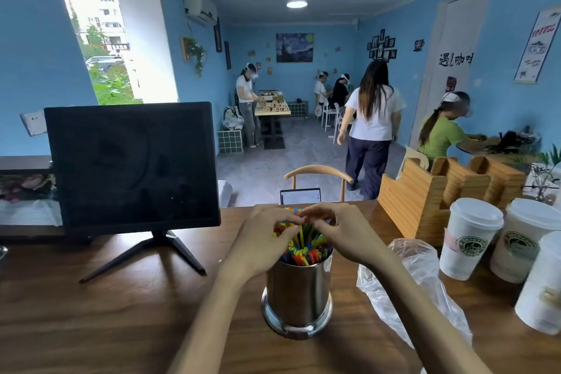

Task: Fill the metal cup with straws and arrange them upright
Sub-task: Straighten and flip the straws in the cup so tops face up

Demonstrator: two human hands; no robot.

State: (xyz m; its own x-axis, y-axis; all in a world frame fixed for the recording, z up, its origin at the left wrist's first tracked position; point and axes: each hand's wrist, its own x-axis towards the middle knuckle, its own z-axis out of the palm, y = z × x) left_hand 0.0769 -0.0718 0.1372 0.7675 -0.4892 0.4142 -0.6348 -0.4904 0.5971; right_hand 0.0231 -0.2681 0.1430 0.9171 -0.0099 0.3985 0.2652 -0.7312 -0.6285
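Note:
A shiny metal cup (299, 294) stands upright on the wooden counter (121, 328), straight in front of me. It is packed with colourful straws (303, 247) that stick up above its rim. Over the straw tops, my left hand (261, 240) and my right hand (340, 231) meet, fingers curled around the upper ends of the bundle from either side. The hands hide most of the straw tips.
A crumpled clear plastic bag (409, 282) lies right of the cup. Three lidded paper cups (469, 237) and a wooden holder (425, 194) stand at the right. A dark monitor (132, 164) on a stand is at the left. A phone (300, 196) leans behind the cup.

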